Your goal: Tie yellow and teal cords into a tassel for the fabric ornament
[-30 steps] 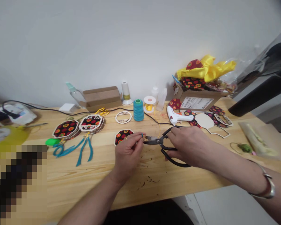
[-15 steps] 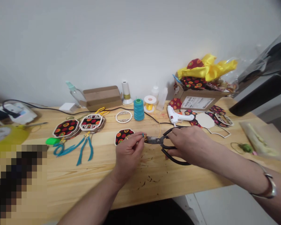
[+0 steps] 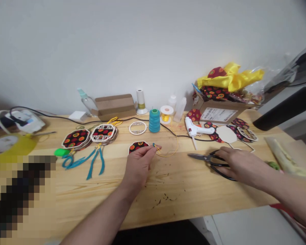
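My left hand (image 3: pixel 140 161) is closed in a pinch on a yellow cord (image 3: pixel 172 154), with a small bit of teal at the fingertips. From there the cord loops right and back toward a yellow spool (image 3: pixel 165 118). A dark patterned fabric panel with a pale edge (image 3: pixel 135 145) lies just behind this hand, partly covered by it. Farther right, my right hand (image 3: pixel 241 166) has its fingers on the black handles of scissors (image 3: pixel 198 157). The blades point left, low over the table, apart from the cord.
Behind my hands stand a teal thread cone (image 3: pixel 154 121) and a white glue gun (image 3: pixel 199 130). Stacked patterned panels (image 3: pixel 103 133) with teal tassels lie left. A cardboard box (image 3: pixel 220 110) filled with fabric is at the back right. Dark scraps (image 3: pixel 165 197) litter the front.
The scissors, which were at my left fingertips, have moved right with my right hand, away from the cord. My left hand stays almost in place, still pinching.
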Available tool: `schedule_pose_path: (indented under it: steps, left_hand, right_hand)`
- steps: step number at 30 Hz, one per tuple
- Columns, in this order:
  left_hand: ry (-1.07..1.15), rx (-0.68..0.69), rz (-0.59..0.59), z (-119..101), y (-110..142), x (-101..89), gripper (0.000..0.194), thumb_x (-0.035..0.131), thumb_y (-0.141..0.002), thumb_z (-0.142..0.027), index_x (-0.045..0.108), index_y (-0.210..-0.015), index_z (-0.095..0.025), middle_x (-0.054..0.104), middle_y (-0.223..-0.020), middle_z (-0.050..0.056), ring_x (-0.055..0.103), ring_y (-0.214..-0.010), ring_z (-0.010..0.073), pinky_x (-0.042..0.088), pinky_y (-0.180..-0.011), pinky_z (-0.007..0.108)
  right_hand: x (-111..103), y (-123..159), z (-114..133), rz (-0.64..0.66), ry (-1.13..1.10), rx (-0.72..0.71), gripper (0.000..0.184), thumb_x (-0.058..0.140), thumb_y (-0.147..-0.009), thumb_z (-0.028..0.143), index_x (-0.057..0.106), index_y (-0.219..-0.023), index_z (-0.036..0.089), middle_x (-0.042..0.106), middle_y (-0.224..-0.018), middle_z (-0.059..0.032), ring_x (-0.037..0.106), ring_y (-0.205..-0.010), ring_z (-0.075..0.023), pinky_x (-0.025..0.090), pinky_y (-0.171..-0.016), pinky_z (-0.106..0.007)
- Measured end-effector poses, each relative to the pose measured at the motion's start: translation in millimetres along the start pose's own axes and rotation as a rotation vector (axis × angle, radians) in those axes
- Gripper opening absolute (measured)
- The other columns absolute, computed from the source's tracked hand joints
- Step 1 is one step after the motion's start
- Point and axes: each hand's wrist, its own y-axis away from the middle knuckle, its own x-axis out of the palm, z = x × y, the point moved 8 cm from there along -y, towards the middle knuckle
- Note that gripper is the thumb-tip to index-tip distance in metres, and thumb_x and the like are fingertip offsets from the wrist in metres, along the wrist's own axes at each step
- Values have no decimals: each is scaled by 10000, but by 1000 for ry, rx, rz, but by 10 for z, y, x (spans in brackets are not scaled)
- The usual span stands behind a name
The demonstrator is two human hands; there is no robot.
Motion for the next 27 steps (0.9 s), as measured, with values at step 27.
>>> schedule_pose_path:
  steps: [27]
  left_hand:
    - [138,-99,38,49,29,63,291,710,-622,-373,729,-765,-121,320,-363,-90,231,-357,26,135,-366,184]
  right_hand:
    - [-336,-897,885,-246,-164,47,220,394,-858,87,611,-879,119,643,-845,-106,601,-789,-203,441,-645,-286]
